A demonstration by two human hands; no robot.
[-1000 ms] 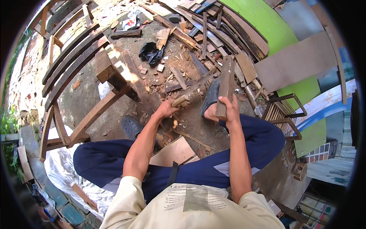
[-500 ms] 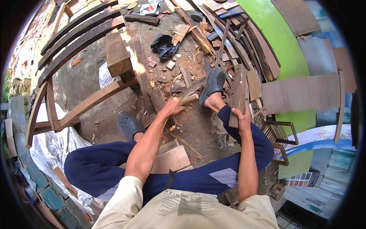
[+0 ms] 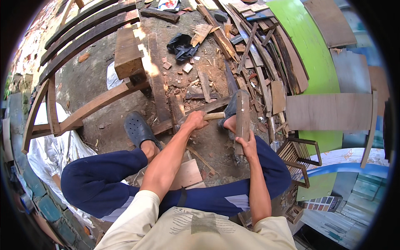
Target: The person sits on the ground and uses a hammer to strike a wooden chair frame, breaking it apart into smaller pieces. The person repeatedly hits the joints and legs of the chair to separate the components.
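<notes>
My left hand (image 3: 195, 121) is closed round a light wooden tool handle (image 3: 215, 116), whose end sticks out to the right toward my shoe. The tool's other end is mostly hidden behind the hand. My right hand (image 3: 247, 146) grips the lower end of a brown wooden block (image 3: 242, 114), long and thick, held roughly upright in the view. The block overlaps my right clog (image 3: 232, 104), and the handle's tip comes close to its left side. Below my left forearm, a pale board (image 3: 187, 173) lies between my legs.
A dark slatted wooden frame (image 3: 89, 39) and a thick post (image 3: 127, 54) stand at the left. A long scrap-wood pile (image 3: 260, 54) runs along the upper right. Wood chips and a black plastic bag (image 3: 182, 46) litter the ground. A small slatted rack (image 3: 298, 156) is at the right.
My right hand has brought the wooden block left and slightly down, off my right leg's outer side and across the clog. The left hand, still round the handle, has shifted slightly right.
</notes>
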